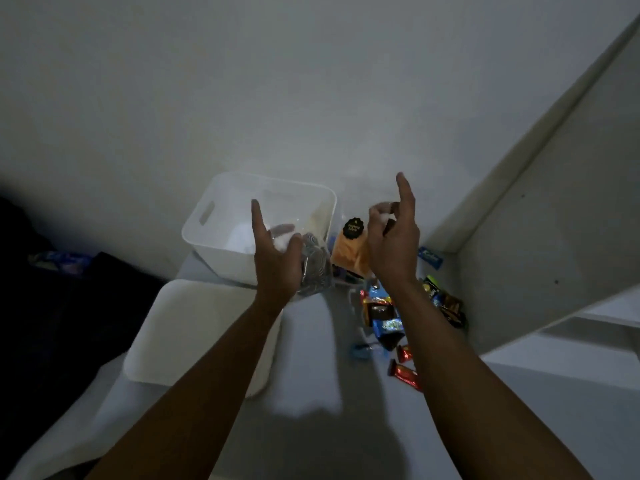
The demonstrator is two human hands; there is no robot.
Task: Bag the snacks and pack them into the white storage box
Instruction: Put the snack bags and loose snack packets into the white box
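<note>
The white storage box (221, 216) stands open at the back of the table. In front of it my left hand (277, 254) pinches the pale edge of a clear plastic bag (320, 271), index finger pointing up. A black-and-white patterned snack (313, 261) shows through the bag below that hand. My right hand (391, 237) pinches another pale bit of the plastic, its index finger also raised. An orange snack pack (349, 252) with a black label hangs or stands between my hands; I cannot tell if it is inside the bag.
The box's white lid (194, 327) lies flat at the front left. Several wrapped candies and chocolate bars (388, 323) are scattered at the right, near a white shelf wall (540, 237). A blue packet (430, 258) lies in the corner. The room is dim.
</note>
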